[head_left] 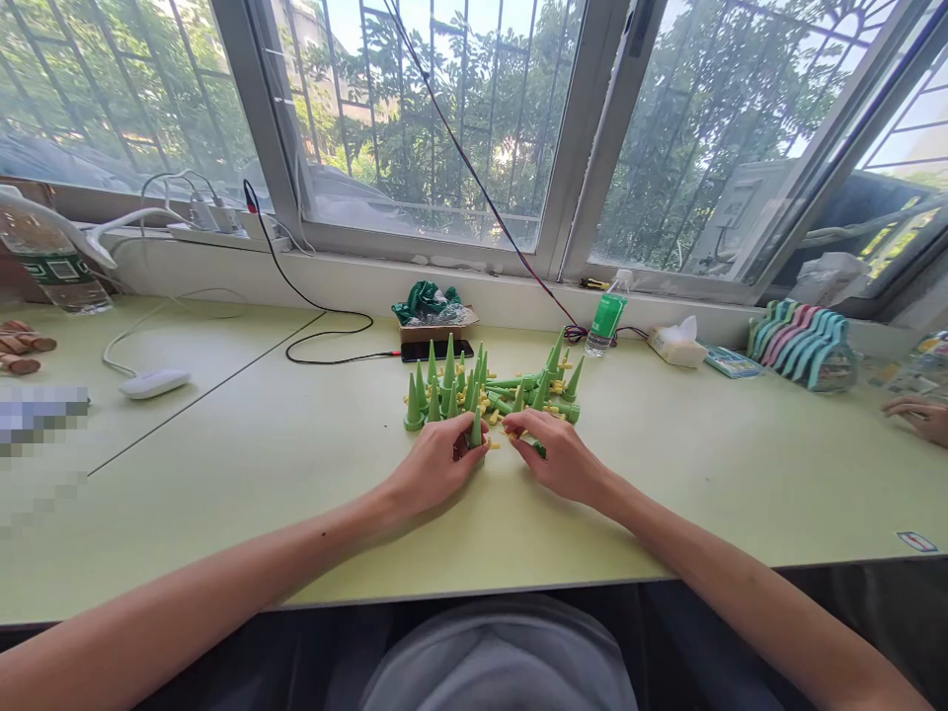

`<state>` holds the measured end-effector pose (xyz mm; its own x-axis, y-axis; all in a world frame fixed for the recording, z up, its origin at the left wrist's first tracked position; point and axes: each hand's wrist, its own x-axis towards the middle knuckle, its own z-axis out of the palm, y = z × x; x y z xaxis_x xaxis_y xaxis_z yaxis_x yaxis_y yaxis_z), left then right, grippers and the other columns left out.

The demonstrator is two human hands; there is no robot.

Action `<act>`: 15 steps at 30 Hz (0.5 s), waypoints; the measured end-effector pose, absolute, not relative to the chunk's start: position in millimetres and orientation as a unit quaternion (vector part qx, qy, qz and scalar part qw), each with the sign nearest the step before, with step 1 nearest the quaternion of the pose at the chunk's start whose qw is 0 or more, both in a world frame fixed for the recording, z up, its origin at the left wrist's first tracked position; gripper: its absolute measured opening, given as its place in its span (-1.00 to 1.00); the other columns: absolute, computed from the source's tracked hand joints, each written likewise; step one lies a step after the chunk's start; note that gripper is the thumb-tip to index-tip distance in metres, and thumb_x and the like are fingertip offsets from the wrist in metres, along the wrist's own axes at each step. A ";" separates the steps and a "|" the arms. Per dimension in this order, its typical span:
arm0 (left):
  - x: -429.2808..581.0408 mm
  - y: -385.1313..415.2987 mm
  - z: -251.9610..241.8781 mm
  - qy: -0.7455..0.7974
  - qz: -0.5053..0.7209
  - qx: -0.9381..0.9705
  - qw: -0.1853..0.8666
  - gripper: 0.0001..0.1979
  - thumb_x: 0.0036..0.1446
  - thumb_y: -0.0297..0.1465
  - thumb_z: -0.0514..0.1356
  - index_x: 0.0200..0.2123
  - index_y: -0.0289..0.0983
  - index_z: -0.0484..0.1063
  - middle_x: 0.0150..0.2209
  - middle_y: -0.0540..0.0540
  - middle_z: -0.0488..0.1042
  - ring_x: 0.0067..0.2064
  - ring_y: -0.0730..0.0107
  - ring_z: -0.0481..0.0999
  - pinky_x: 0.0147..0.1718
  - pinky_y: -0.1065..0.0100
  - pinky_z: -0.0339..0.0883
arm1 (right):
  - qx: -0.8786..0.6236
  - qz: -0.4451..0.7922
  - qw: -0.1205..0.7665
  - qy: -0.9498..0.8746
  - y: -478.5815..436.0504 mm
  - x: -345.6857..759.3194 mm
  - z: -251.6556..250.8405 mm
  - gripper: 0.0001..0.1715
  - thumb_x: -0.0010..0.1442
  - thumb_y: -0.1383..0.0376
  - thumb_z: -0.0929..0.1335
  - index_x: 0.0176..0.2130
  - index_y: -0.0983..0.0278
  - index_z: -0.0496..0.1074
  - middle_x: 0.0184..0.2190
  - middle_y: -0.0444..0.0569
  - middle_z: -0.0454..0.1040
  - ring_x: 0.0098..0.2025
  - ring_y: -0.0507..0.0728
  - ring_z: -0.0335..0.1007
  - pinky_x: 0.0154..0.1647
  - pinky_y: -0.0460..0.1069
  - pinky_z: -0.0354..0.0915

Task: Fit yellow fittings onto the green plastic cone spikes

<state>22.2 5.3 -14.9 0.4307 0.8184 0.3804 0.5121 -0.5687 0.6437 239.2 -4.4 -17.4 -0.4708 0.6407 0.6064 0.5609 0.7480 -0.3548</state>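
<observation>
My left hand (436,456) is closed around a pointed green plastic cone (476,429), its tip up. A small yellow piece (493,445) sticks out from the cone's right side. Just to the right, my right hand (552,452) has thumb and fingertips drawn together beside that yellow piece; whatever lies between them is too small to name. Behind both hands is a cluster of similar green cones (449,363) with little yellow parts, several upright on the left. More cones on the right (576,379) stand or lie tilted.
Behind the cones lie a black phone (436,351) on a cable and a small box (435,314) with green plastic. A water bottle (608,314), tissue pack (676,346) and coloured hangers (804,341) stand right. Another person's hand (918,417) rests at the far right edge.
</observation>
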 end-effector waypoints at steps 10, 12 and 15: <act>22.7 6.5 -16.2 0.416 0.372 0.789 0.256 -0.92 0.19 -0.40 0.15 -0.26 -0.26 0.40 -0.42 0.03 0.46 -0.45 0.46 0.35 -0.43 0.40 0.24 | -0.349 0.064 0.378 -0.855 -6.7 240.0 -15.9 -0.75 0.32 0.46 0.30 -0.03 0.22 0.39 -0.18 0.01 0.57 -0.11 0.17 0.49 -0.06 0.06 0.38; 22.6 6.6 -16.4 0.415 0.376 0.787 0.260 -0.92 0.20 -0.39 0.14 -0.25 -0.26 0.40 -0.40 0.02 0.46 -0.45 0.46 0.35 -0.42 0.40 0.25 | -0.346 0.066 0.380 -0.855 -7.0 239.7 -15.4 -0.74 0.31 0.46 0.30 -0.03 0.22 0.39 -0.17 0.01 0.57 -0.10 0.17 0.49 -0.05 0.06 0.38; 22.9 6.4 -16.4 0.415 0.376 0.786 0.261 -0.92 0.20 -0.39 0.15 -0.26 -0.26 0.40 -0.41 0.03 0.45 -0.46 0.47 0.35 -0.43 0.40 0.25 | -0.341 0.068 0.382 -0.856 -7.3 239.3 -15.0 -0.74 0.32 0.45 0.30 -0.03 0.21 0.39 -0.16 0.00 0.58 -0.09 0.17 0.50 -0.04 0.06 0.38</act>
<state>22.9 6.4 -16.4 0.3725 0.8492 0.3742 0.4569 -0.5188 0.7225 239.3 -7.3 -15.0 -0.4757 0.6364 0.6072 0.5323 0.7578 -0.3773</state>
